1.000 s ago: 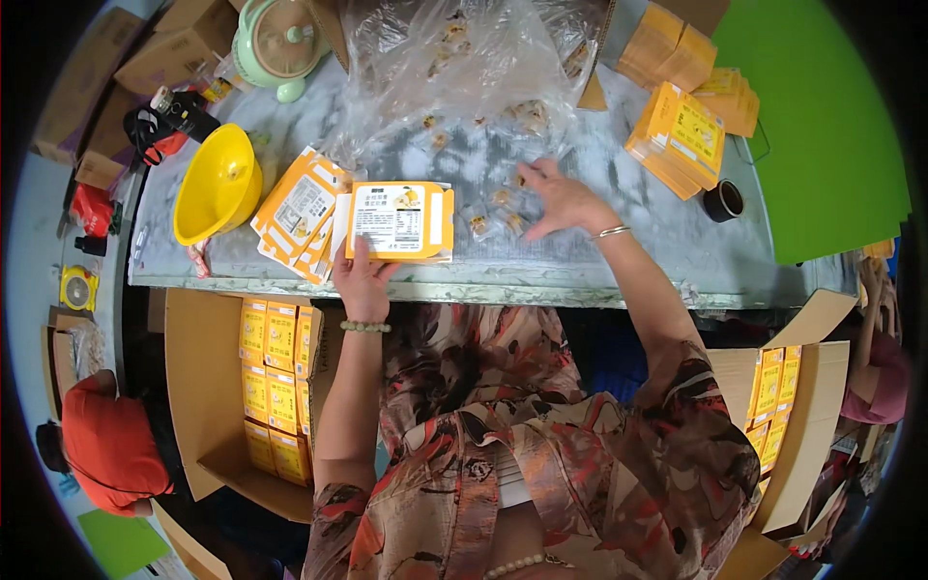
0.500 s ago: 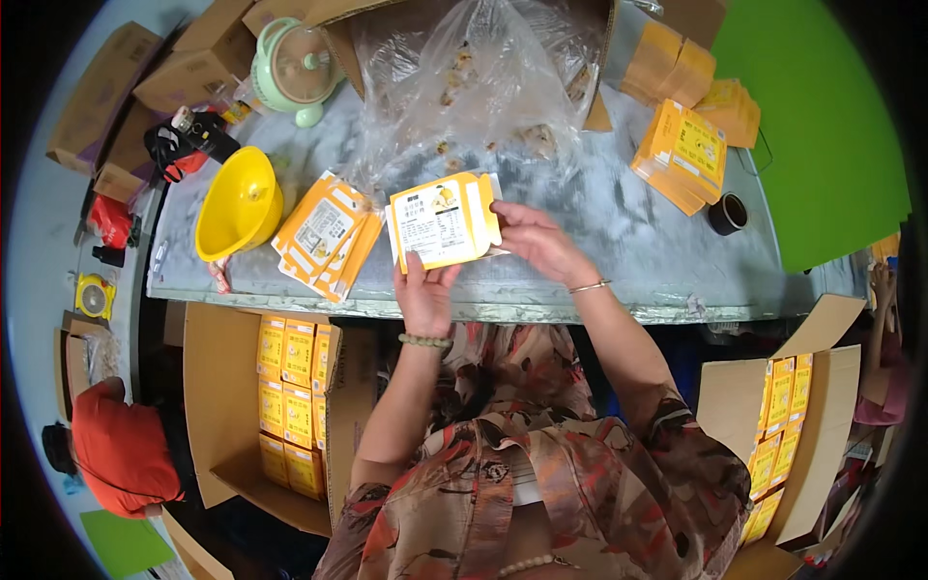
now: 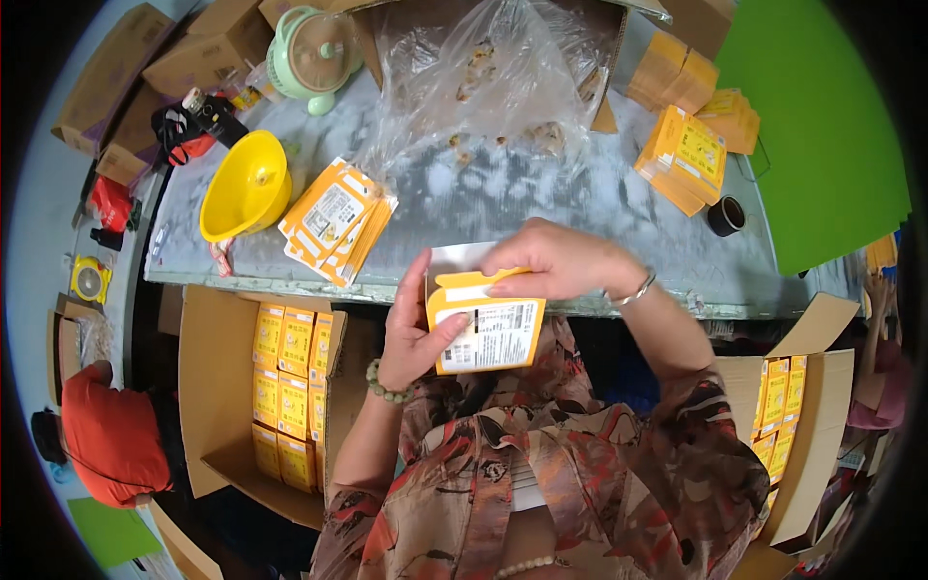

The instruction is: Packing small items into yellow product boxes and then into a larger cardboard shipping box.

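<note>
A yellow and white folding carton (image 3: 498,333) is held near my body, over the table's front edge, its printed panel facing up. My left hand (image 3: 411,333) grips its left side, thumb pressed on the printed panel and fingers behind. At the upper end, my right hand (image 3: 556,259) is closed on the flaps, its thumb lying along the yellow flap; the other fingertips are partly hidden behind the flaps. Left of the hands, a stack of flat cartons (image 3: 333,215) rests on the table beside a yellow bowl (image 3: 253,184).
An open cardboard box with a clear plastic bag (image 3: 483,87) stands at the back. More flat cartons (image 3: 686,150) and a dark cup (image 3: 727,215) are at the right. Boxes of packed yellow cartons (image 3: 295,372) sit below the table. A person in red (image 3: 116,435) is at far left.
The carton has come toward me and turned, so its flaps point away. My right hand has shifted from its right edge to the upper flaps. The view has shifted slightly.
</note>
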`<state>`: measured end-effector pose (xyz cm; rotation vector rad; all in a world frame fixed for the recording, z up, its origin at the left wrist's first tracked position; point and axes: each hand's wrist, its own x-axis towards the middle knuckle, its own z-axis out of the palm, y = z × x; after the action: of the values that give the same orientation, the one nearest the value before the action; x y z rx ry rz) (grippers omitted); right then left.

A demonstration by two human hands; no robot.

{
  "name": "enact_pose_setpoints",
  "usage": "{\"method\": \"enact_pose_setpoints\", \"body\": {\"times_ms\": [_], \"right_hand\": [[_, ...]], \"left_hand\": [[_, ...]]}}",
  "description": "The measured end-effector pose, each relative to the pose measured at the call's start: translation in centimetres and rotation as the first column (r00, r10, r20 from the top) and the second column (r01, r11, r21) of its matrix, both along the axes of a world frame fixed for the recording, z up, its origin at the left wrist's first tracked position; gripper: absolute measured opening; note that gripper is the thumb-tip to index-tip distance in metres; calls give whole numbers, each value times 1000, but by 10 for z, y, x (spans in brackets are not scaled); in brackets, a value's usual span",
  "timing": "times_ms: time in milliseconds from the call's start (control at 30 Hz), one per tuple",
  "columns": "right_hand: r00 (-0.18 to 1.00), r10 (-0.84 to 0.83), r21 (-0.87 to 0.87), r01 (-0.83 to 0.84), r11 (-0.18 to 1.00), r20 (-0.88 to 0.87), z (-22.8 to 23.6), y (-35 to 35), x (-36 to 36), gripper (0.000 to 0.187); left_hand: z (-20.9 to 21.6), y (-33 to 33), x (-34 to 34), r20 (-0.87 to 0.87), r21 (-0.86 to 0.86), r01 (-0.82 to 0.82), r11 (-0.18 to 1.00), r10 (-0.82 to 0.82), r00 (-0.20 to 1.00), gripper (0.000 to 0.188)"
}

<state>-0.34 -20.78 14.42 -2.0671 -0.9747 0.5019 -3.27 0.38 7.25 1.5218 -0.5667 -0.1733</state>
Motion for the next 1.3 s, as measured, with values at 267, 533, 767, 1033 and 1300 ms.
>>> {"method": "enact_pose_setpoints", "body": {"times_ms": [267, 533, 767, 1033, 1300], "right_hand": [[809, -516, 374, 587, 718, -281, -102, 33, -69, 50], [827, -523, 408, 559, 722, -206, -104, 44, -79, 21], [816, -559, 344, 571, 746, -144, -88, 41, -82, 20], [914, -398, 430, 392, 813, -81, -95, 35, -85, 29], [859, -474, 615, 483, 623, -193, -73, 37, -69, 61]], "left_hand": [[-40, 12, -45, -306, -270, -326, 906, 240, 921, 61], [-60, 36, -47, -370, 46, -148, 988, 155, 916, 23], [-28, 19, -42, 64, 101, -314, 944, 309, 949, 31], [-17, 36, -48, -18, 203, -33, 979, 38, 999, 18], [-15, 36, -35, -377, -361, -394, 845, 255, 891, 34]]}}
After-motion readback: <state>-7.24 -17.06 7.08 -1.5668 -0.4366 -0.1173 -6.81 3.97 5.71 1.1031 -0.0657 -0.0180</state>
